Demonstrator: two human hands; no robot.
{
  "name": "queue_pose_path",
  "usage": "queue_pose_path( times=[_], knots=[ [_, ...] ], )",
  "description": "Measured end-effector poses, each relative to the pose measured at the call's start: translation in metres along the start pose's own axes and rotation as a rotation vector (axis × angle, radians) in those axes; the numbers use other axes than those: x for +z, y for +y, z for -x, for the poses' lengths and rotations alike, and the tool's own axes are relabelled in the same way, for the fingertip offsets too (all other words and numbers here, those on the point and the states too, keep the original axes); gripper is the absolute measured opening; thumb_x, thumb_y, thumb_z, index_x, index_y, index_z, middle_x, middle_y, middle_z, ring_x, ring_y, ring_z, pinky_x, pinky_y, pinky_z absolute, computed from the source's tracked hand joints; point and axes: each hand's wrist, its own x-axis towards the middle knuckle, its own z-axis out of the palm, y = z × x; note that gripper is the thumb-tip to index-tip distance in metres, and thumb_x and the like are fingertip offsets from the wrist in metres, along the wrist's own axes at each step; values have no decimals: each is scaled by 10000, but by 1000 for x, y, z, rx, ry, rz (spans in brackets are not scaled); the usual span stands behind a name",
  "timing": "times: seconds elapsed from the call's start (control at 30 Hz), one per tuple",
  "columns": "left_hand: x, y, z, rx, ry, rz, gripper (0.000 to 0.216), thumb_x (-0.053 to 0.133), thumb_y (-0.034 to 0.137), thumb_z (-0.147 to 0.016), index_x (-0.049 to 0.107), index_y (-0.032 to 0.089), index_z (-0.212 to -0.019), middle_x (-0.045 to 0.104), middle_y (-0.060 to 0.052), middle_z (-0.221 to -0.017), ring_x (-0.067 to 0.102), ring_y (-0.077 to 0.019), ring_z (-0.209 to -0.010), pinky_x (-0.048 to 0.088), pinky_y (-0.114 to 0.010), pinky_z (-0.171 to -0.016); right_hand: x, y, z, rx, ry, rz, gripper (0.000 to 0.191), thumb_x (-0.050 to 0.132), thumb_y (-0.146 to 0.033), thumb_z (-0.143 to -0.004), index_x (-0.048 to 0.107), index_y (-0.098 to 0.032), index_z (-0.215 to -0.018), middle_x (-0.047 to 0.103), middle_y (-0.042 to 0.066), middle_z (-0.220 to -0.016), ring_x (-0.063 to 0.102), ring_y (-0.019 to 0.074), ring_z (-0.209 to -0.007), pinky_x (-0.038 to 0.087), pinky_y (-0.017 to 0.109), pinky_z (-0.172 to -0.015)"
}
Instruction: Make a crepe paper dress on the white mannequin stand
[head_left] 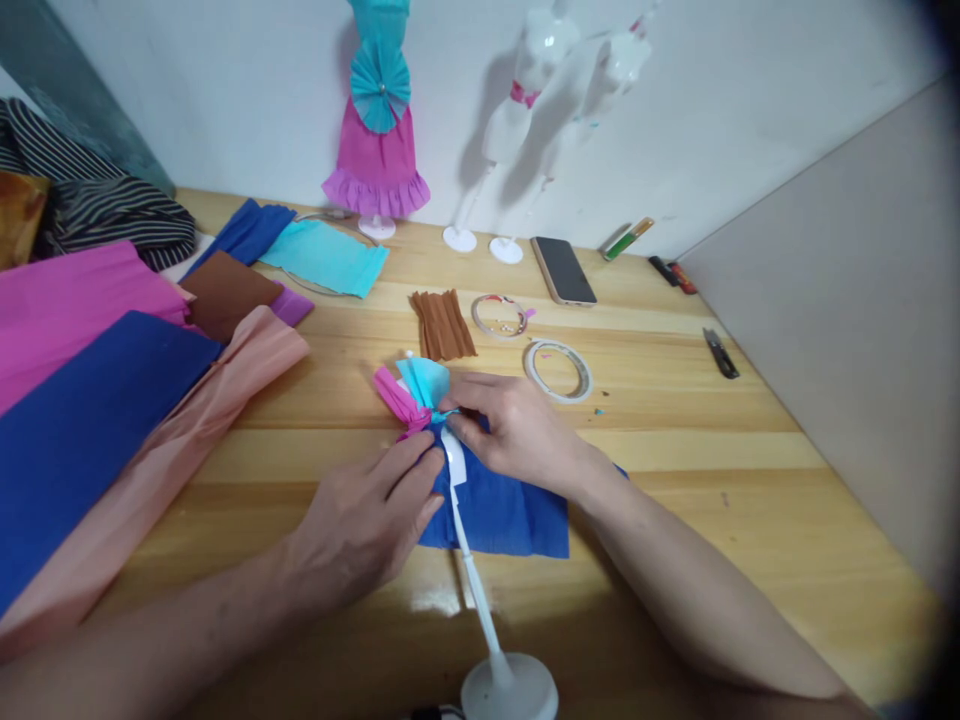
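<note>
A small white mannequin (pixel 456 455) lies on the table with its round base toward me. Turquoise crepe paper (pixel 426 380) and magenta crepe paper (pixel 401 400) cover its upper part. Dark blue crepe paper (pixel 517 515) spreads beneath it, with its upper edge gathered at the waist. My left hand (pixel 375 510) is closed, its fingertips pressing the blue paper against the left side of the waist. From the right, my right hand (pixel 517 425) pinches the blue paper's gathered edge beside the turquoise piece. The fingertips partly hide the join.
Folded crepe paper (pixel 97 420) is piled at left. A brown pleated piece (pixel 444 325), two tape rolls (pixel 559 370), a phone (pixel 564 270) and a utility knife (pixel 720 352) lie beyond my hands. A dressed mannequin (pixel 379 150) and two white ones (pixel 506 135) stand by the wall.
</note>
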Motion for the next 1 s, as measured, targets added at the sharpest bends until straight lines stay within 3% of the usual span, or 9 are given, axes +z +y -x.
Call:
queue_pose_path(
  times=[0.13,0.33,0.57,0.67,0.77,1.0],
  knots=[
    [-4,1,-3,-45,-15,35,248,440,218,-925,518,90,-1122,669,-140,-1028,676,-189,-883,567,-266,-744,1,-1,-1,43,26,-56,151,511,-87,-788,646,-152,-768,614,31,-714,544,133,-631,356,224,-582],
    [-7,0,-14,62,-181,-81,241,433,283,-932,535,152,-1108,566,-23,-730,569,-154,-594,451,-250,-486,2,-3,-1,56,35,-142,146,521,-76,-784,632,-158,-736,606,18,-697,537,130,-636,356,225,-598],
    [-8,-1,-18,143,-177,-28,202,480,275,-918,581,100,-916,573,-74,-812,576,-176,-740,493,-277,-626,0,-2,-1,86,17,-144,107,548,-145,-831,639,-151,-774,621,10,-697,530,116,-615,344,222,-590],
    [-9,-3,-17,83,-191,2,201,442,233,-926,572,103,-1009,567,-71,-832,566,-179,-747,493,-283,-628,-12,1,1,96,-63,-130,133,567,-255,-863,646,-149,-867,641,23,-735,550,127,-637,352,230,-597],
    [-11,-4,-19,68,-225,22,244,406,240,-935,563,116,-1075,549,-66,-842,541,-180,-741,485,-293,-640,-27,5,4,84,-176,-54,116,574,-238,-851,638,-160,-908,659,32,-803,572,143,-685,367,242,-622],
    [-7,-2,-21,56,-339,31,394,487,441,-893,574,142,-1135,513,-68,-858,496,-207,-780,456,-316,-649,-36,11,8,143,-469,98,173,649,-338,-789,663,-180,-859,680,53,-809,604,186,-727,377,258,-600]
  ],
)
